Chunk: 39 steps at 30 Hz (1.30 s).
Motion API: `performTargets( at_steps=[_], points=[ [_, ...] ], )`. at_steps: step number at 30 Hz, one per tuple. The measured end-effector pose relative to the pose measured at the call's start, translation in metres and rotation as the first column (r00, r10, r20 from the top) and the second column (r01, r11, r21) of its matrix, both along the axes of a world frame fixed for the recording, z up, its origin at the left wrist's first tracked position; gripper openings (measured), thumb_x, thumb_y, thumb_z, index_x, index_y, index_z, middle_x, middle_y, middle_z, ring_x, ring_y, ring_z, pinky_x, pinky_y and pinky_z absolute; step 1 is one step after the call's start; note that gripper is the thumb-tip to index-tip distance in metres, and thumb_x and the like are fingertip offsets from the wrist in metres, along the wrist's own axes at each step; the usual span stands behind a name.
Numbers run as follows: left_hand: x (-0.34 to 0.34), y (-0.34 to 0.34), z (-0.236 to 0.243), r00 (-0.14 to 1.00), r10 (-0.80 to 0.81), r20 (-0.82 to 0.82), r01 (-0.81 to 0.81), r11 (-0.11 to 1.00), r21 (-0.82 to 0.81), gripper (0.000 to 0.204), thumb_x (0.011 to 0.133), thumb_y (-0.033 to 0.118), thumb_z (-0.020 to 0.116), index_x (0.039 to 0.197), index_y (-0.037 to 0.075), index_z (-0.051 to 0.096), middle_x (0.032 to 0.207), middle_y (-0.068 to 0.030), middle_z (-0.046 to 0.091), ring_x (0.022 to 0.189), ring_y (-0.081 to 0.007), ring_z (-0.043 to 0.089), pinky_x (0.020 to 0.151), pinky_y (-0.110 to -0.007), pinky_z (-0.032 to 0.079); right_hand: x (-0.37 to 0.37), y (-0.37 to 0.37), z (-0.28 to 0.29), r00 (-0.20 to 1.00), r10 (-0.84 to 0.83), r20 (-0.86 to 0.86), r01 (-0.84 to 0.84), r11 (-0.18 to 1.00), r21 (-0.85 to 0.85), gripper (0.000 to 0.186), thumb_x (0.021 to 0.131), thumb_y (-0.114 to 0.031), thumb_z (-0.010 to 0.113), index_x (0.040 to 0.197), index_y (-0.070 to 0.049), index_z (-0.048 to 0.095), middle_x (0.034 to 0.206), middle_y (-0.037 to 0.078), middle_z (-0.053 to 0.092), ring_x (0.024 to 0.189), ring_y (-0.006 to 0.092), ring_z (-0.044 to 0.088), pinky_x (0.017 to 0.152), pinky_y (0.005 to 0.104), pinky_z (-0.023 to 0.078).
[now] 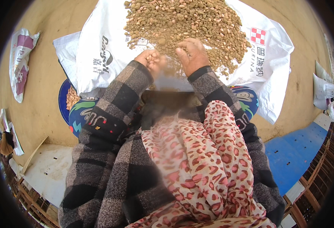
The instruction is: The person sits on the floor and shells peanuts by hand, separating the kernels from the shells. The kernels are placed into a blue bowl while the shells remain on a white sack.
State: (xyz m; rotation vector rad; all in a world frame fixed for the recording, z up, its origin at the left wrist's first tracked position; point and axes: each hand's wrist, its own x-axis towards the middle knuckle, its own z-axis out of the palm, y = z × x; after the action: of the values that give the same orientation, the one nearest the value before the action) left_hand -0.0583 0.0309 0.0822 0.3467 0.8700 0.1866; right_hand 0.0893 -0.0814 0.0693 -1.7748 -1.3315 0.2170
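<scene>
A heap of peanuts mixed with brown clods (pixel 182 19) lies on a white woven sack (pixel 265 60) spread out in front of me. At the heap's near edge, my left hand (pixel 148 60) is curled around several pinkish peanuts (pixel 154 60); its fingertips are smeared by motion. Just beside it, my right hand (pixel 193 56) rests at the near edge of the heap with thumb and fingers bent but apart. I see nothing held in it, though its fingertips partly hide what lies under them. Loose brown crumbs are scattered between the two hands.
A blue basin (pixel 63 99) with shelled peanuts (pixel 72 98) stands left of my left forearm, partly under the sack. White sacks lie at the far left (pixel 22 62) and far right (pixel 324 89). A blue board (pixel 298 155) and a pale board (pixel 47 171) flank me.
</scene>
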Motion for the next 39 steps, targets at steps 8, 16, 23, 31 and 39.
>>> performTargets(
  at_steps=[8, 16, 23, 31, 39],
  points=[
    [-0.098, 0.051, 0.119, 0.971, 0.057, 0.232, -0.142, 0.919, 0.368, 0.019, 0.092, 0.018, 0.039, 0.077, 0.006, 0.041, 0.073, -0.0045, 0.045, 0.053, -0.0061, 0.041, 0.033, -0.012, 0.035, 0.017, -0.019, -0.085, 0.937, -0.297, 0.187, 0.322, 0.939, -0.121, 0.038, 0.081, -0.021, 0.05, 0.116, -0.007, 0.049, 0.122, 0.019, 0.044, 0.116, 0.0325, 0.038, 0.098, 0.0442, 0.028],
    [-0.309, 0.095, 0.095, 0.755, 0.588, -0.291, -0.412, 0.77, 0.487, 0.017, 0.088, 0.019, 0.047, 0.074, 0.01, 0.044, 0.071, -0.002, 0.052, 0.048, -0.0055, 0.044, 0.031, -0.014, 0.034, -0.007, 0.041, -0.052, 0.947, 0.15, 0.284, -0.115, 0.984, -0.134, 0.041, 0.078, -0.034, 0.057, 0.115, -0.018, 0.052, 0.127, 0.013, 0.041, 0.12, 0.0311, 0.035, 0.1, 0.046, 0.025],
    [-0.401, 0.113, -0.033, 0.475, 0.768, -0.43, -0.549, 0.64, 0.537, 0.021, 0.086, 0.017, 0.046, 0.066, 0.009, 0.046, 0.066, -0.0042, 0.054, 0.048, -0.0127, 0.045, 0.041, -0.022, 0.04, -0.023, 0.029, -0.057, 0.91, 0.295, 0.29, -0.239, 0.947, -0.214, 0.031, 0.08, -0.028, 0.056, 0.108, -0.015, 0.057, 0.123, 0.007, 0.044, 0.119, 0.028, 0.036, 0.097, 0.0436, 0.029],
    [-0.373, 0.127, -0.021, -0.16, 0.523, -0.837, 0.986, 0.121, -0.112, 0.028, 0.078, 0.02, 0.058, 0.097, 0.0, 0.059, 0.094, -0.0133, 0.062, 0.091, -0.0244, 0.058, 0.081, -0.03, 0.044, -0.03, -0.018, -0.053, 0.799, 0.395, 0.453, -0.265, 0.908, -0.325, 0.038, 0.081, -0.024, 0.052, 0.117, -0.012, 0.048, 0.126, 0.006, 0.04, 0.12, 0.0252, 0.035, 0.097, 0.0407, 0.031],
    [-0.268, 0.158, 0.103, 0.622, 0.691, -0.369, 0.454, 0.066, 0.889, 0.033, 0.085, 0.025, 0.051, 0.107, 0.0, 0.056, 0.1, -0.0075, 0.059, 0.093, -0.0134, 0.053, 0.084, -0.026, 0.039, -0.024, -0.042, -0.061, 0.741, 0.481, 0.468, -0.278, 0.855, -0.439, 0.041, 0.085, -0.023, 0.047, 0.124, -0.013, 0.041, 0.13, 0.005, 0.038, 0.123, 0.0233, 0.032, 0.101, 0.0394, 0.028]
  ],
)
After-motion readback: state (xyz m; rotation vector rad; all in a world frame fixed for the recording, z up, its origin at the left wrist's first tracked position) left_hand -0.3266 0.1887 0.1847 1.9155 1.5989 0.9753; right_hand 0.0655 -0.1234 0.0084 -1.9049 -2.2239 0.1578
